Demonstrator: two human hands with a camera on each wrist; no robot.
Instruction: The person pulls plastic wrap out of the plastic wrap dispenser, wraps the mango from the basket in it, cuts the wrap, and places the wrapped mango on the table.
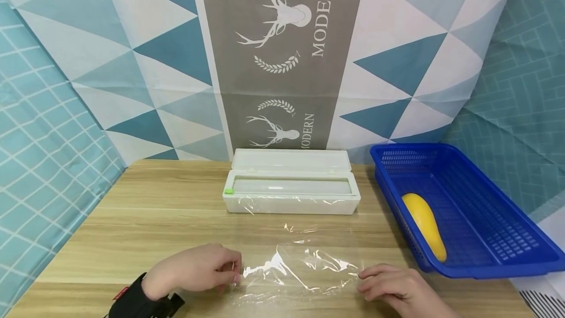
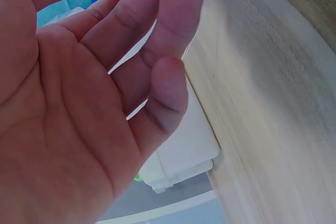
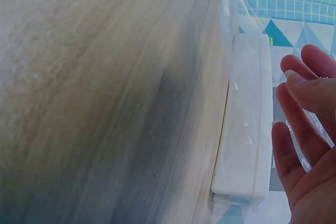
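A sheet of clear plastic wrap (image 1: 304,264) stretches from the front of a white wrap dispenser box (image 1: 291,205) toward me, wrinkled and shiny near its front edge. My left hand (image 1: 203,266) pinches the sheet's left front corner between thumb and fingers. At the right front corner, my right hand (image 1: 397,286) holds the film with thumb and fingertips. The box stands with its lid (image 1: 291,160) raised, and a roll (image 1: 291,186) lies inside. In the right wrist view, the thumb (image 3: 310,93) meets the index finger. The left wrist view shows curled fingers (image 2: 173,19) and the palm.
A blue plastic basket (image 1: 485,195) stands at the right, with a yellow, elongated fruit or vegetable (image 1: 424,227) in it. A green slider (image 1: 228,191) sits at the box's left end. Behind the wooden table (image 1: 163,210) hangs a patterned cloth (image 1: 282,77).
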